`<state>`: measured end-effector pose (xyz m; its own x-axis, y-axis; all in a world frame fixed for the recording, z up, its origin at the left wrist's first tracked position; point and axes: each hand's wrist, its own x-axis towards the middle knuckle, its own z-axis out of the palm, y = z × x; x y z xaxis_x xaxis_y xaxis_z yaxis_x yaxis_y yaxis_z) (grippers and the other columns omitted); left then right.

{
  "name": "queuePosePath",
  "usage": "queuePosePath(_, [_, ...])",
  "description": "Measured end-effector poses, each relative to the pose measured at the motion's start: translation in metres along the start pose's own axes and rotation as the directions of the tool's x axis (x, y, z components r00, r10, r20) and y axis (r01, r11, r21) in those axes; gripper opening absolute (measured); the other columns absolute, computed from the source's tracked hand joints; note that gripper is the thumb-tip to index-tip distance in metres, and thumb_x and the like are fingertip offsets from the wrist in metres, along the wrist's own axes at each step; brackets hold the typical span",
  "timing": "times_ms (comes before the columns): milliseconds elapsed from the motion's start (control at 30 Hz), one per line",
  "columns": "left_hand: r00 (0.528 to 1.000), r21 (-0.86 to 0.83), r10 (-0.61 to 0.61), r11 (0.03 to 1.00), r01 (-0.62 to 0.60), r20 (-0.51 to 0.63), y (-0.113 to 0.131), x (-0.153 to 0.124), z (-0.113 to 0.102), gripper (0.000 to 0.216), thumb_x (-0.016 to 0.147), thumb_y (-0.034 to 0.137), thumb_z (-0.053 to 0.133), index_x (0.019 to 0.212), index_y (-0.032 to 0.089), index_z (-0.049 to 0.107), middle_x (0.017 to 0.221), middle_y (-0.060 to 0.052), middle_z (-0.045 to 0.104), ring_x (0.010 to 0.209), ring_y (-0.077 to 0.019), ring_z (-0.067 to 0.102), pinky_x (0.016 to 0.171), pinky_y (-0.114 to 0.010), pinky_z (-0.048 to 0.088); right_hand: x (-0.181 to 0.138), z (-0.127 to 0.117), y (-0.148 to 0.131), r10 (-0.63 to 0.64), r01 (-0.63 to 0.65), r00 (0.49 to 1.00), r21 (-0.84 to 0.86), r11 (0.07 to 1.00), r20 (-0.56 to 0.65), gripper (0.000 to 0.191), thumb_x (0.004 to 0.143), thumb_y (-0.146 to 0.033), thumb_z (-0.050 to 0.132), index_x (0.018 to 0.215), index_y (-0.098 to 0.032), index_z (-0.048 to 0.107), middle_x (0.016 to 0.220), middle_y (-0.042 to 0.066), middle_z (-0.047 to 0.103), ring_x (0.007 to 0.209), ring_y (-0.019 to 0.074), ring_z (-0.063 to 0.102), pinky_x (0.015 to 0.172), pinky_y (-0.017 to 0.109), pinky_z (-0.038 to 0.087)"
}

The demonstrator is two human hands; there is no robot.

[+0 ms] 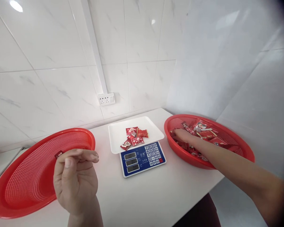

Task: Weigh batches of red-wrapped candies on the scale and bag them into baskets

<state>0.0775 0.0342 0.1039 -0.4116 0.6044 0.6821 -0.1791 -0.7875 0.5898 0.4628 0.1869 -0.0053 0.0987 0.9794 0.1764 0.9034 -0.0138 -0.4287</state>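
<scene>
My left hand (pixel 77 179) is raised at the front edge of the left red basket (pixel 47 143), palm showing. Its fingers are loosely bent, the thumb stands apart, and nothing is in it. Behind its knuckles a small red packet (pixel 58 154) shows in part. My right hand (pixel 180 135) reaches into the right red basket (pixel 247 154), its fingertips hidden among red snack packets (pixel 207 134); whether it grips one does not show. Between the baskets, a few small red packets (pixel 133 137) lie in a loose heap on the white pan (pixel 153 129) of a digital scale (pixel 143 159).
Both baskets and the scale stand on a white table (pixel 123 198). Behind the table rises a tiled wall (pixel 142 85) with a power socket (pixel 106 99) and a vertical cable cover (pixel 94 44). A smooth pale wall (pixel 198 63) closes off the right side.
</scene>
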Motion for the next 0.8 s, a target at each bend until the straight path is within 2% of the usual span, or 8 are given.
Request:
queuePosePath(133, [1.0, -0.012, 0.0, 1.0, 0.0, 0.0, 0.002, 0.0, -0.001, 0.016, 0.085, 0.025, 0.048, 0.084, 0.017, 0.062, 0.061, -0.001, 0.061, 0.058, -0.0164, 0.055, 0.059, -0.031, 0.047, 0.01, -0.019, -0.004, 0.028, -0.021, 0.994, -0.069, 0.997, 0.109, 0.016, 0.065, -0.007, 0.055, 0.053, -0.018, 0.056, 0.062, 0.009, 0.063, 0.067, 0.0227, 0.061, 0.062, 0.031, 0.041])
queuePosePath(233, [1.0, -0.006, 0.004, 1.0, -0.004, 0.0, 0.001, 0.001, -0.002, 0.016, 0.085, 0.025, 0.048, 0.085, 0.016, 0.062, 0.061, -0.001, 0.061, 0.058, -0.0165, 0.056, 0.06, -0.031, 0.047, 0.015, -0.04, -0.015, 0.053, -0.051, 0.998, -0.068, 0.996, 0.019, 0.011, 0.068, -0.009, 0.053, 0.069, -0.019, 0.058, 0.08, 0.008, 0.066, 0.081, 0.0257, 0.061, 0.069, 0.034, 0.043])
queuePosePath(333, [1.0, 0.002, 0.002, 1.0, -0.002, 0.005, -0.001, 0.0, -0.002, 0.016, 0.086, 0.024, 0.047, 0.085, 0.016, 0.062, 0.061, -0.001, 0.061, 0.059, -0.0164, 0.057, 0.061, -0.031, 0.048, 0.012, -0.054, -0.041, 0.033, -0.019, 0.992, 0.118, 0.993, -0.12, 0.008, 0.073, -0.016, 0.053, 0.078, -0.021, 0.057, 0.088, 0.005, 0.066, 0.087, 0.0234, 0.061, 0.075, 0.034, 0.044])
queuePosePath(400, [1.0, 0.006, -0.006, 1.0, 0.006, 0.014, -0.002, -0.001, -0.001, 0.016, 0.086, 0.024, 0.047, 0.085, 0.016, 0.062, 0.062, -0.001, 0.062, 0.06, -0.0163, 0.058, 0.062, -0.03, 0.048, 0.006, -0.05, -0.068, -0.018, 0.044, 0.995, 0.275, 0.961, -0.096, 0.005, 0.074, -0.022, 0.055, 0.079, -0.022, 0.056, 0.086, 0.002, 0.067, 0.082, 0.0191, 0.063, 0.075, 0.031, 0.046])
queuePosePath(500, [1.0, 0.006, -0.011, 1.0, 0.011, 0.022, -0.002, -0.002, 0.0, 0.016, 0.085, 0.024, 0.048, 0.085, 0.016, 0.062, 0.062, -0.001, 0.062, 0.06, -0.0156, 0.059, 0.061, -0.029, 0.049, -0.003, -0.028, -0.11, -0.173, 0.071, 0.974, 0.533, 0.843, 0.145, 0.004, 0.073, -0.021, 0.056, 0.077, -0.019, 0.054, 0.078, 0.001, 0.067, 0.073, 0.015, 0.063, 0.068, 0.027, 0.049])
queuePosePath(567, [1.0, 0.007, -0.015, 1.0, 0.015, 0.021, -0.001, -0.003, 0.002, 0.015, 0.085, 0.024, 0.049, 0.084, 0.016, 0.062, 0.061, -0.001, 0.063, 0.059, -0.0151, 0.059, 0.061, -0.029, 0.048, -0.005, -0.01, -0.133, -0.233, 0.057, 0.947, 0.596, 0.801, 0.223, 0.004, 0.074, -0.02, 0.055, 0.077, -0.018, 0.054, 0.074, 0.001, 0.066, 0.069, 0.0135, 0.062, 0.065, 0.026, 0.049])
queuePosePath(667, [1.0, 0.015, -0.022, 1.0, 0.022, 0.009, 0.001, -0.004, 0.002, 0.015, 0.084, 0.026, 0.051, 0.083, 0.016, 0.062, 0.061, -0.001, 0.063, 0.059, -0.0152, 0.059, 0.061, -0.029, 0.049, -0.007, 0.003, -0.153, -0.222, 0.111, 0.962, 0.519, 0.847, 0.158, 0.008, 0.074, -0.02, 0.055, 0.082, -0.018, 0.057, 0.082, 0.002, 0.067, 0.074, 0.0138, 0.061, 0.068, 0.027, 0.047])
queuePosePath(800, [1.0, 0.023, -0.008, 1.0, 0.008, -0.008, 0.003, -0.002, 0.001, 0.015, 0.084, 0.027, 0.051, 0.082, 0.017, 0.062, 0.06, 0.0, 0.062, 0.058, -0.0147, 0.057, 0.059, -0.03, 0.048, -0.034, 0.001, -0.152, -0.193, 0.171, 0.981, 0.41, 0.896, 0.011, 0.014, 0.078, -0.03, 0.053, 0.087, -0.022, 0.06, 0.091, 0.001, 0.065, 0.073, 0.0141, 0.059, 0.069, 0.028, 0.045])
